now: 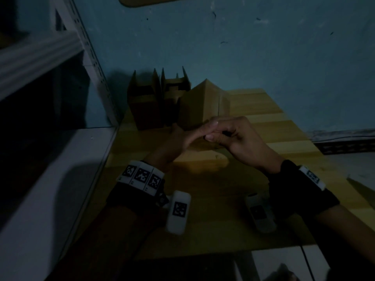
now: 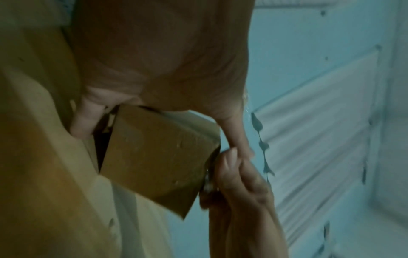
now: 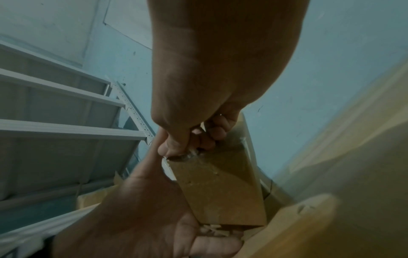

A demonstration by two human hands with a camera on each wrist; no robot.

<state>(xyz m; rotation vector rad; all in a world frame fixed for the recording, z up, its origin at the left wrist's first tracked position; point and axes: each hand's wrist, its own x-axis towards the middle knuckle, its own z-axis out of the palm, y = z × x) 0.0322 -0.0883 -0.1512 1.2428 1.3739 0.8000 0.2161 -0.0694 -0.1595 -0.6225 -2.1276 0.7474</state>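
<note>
Both hands hold a cardboard box [image 1: 200, 104] over the counter [image 1: 284, 126].
The left hand [image 1: 182, 138] wraps its grip round the box's side. The right hand [image 1: 241, 138] pinches a corner with curled fingers. Behind, two open boxes [image 1: 144, 106] stand against the wall [image 1: 243, 47].
</note>
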